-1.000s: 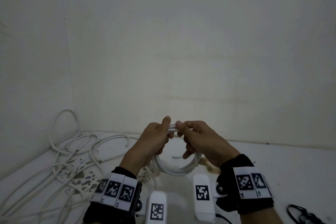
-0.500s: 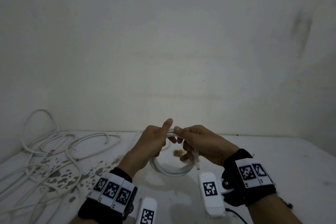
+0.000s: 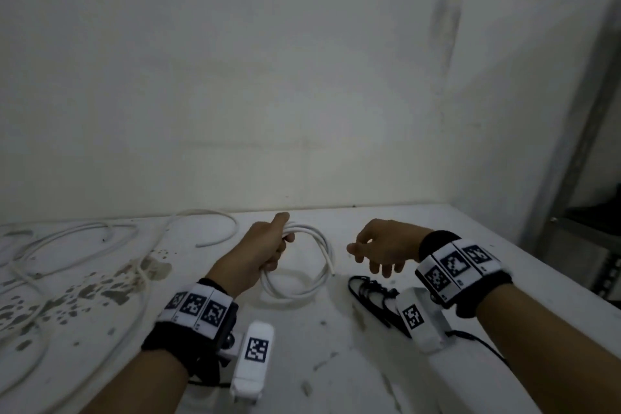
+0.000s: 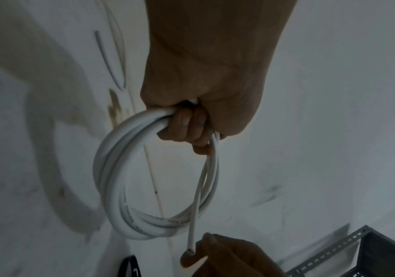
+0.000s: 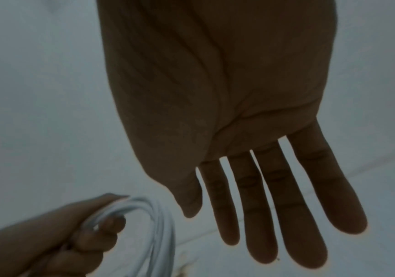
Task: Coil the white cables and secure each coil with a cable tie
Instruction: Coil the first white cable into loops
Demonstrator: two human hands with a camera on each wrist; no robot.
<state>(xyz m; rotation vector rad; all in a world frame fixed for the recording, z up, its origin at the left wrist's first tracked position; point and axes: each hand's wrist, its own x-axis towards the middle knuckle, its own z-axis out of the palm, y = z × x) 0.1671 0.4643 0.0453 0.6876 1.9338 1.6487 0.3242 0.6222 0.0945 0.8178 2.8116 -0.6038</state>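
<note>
My left hand (image 3: 268, 254) grips a coil of white cable (image 3: 311, 291) at its upper left side and holds it just over the white table (image 3: 369, 363). In the left wrist view the fingers (image 4: 187, 127) curl round the bundled turns of the coil (image 4: 111, 180), and one loose cable end (image 4: 190, 251) hangs down. My right hand (image 3: 379, 250) hovers to the right of the coil, fingers spread and holding nothing; the right wrist view shows its straight fingers (image 5: 274, 206). A bunch of black cable ties (image 3: 373, 296) lies on the table under the right hand.
Loose white cables (image 3: 84, 245) sprawl over the stained left part of the table. A pale wall (image 3: 302, 77) stands close behind. A grey metal shelf frame (image 3: 578, 144) rises at the right edge of the table.
My right hand has let go of the coil and moved away to the right, opening. The left hand keeps hold of the coil and has lowered it. The view has swung right, showing the black ties.
</note>
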